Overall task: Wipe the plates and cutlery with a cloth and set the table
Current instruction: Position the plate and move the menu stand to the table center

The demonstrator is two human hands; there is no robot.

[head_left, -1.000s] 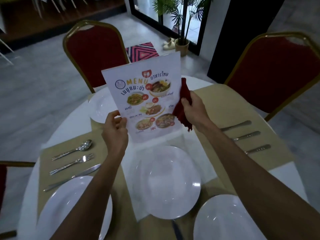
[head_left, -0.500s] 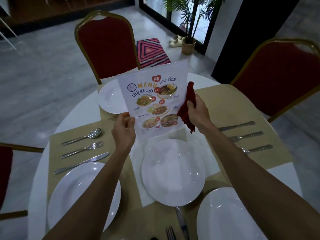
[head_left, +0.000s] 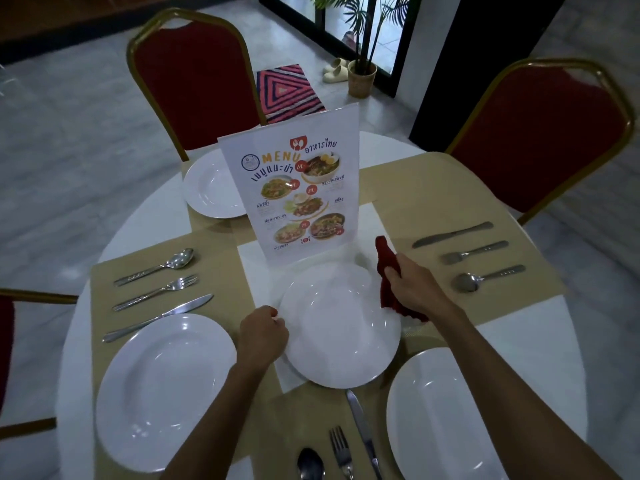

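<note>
A white plate [head_left: 341, 327] lies in the middle of the round table. My left hand [head_left: 264, 332] grips its left rim. My right hand [head_left: 414, 289] sits at the plate's right edge, closed on a dark red cloth [head_left: 388, 263]. Behind the plate a printed menu card [head_left: 298, 192] stands upright by itself. More white plates rest at the near left [head_left: 166, 389], the near right [head_left: 436, 417] and the far side [head_left: 211, 188]. Spoon, fork and knife sets lie at the left [head_left: 159, 292], the right [head_left: 474, 254] and the near edge [head_left: 341, 448].
Tan placemats [head_left: 433, 192] cover a white tabletop [head_left: 121, 237]. Red chairs with gold frames stand at the far left [head_left: 194, 77] and far right [head_left: 540, 129], another at the left edge [head_left: 5, 327]. A striped mat [head_left: 287, 91] and a potted plant [head_left: 362, 76] are on the floor beyond.
Both hands let go of the menu card, which now stands on the table. They dropped to the middle plate; the left took its rim, the right kept the cloth.
</note>
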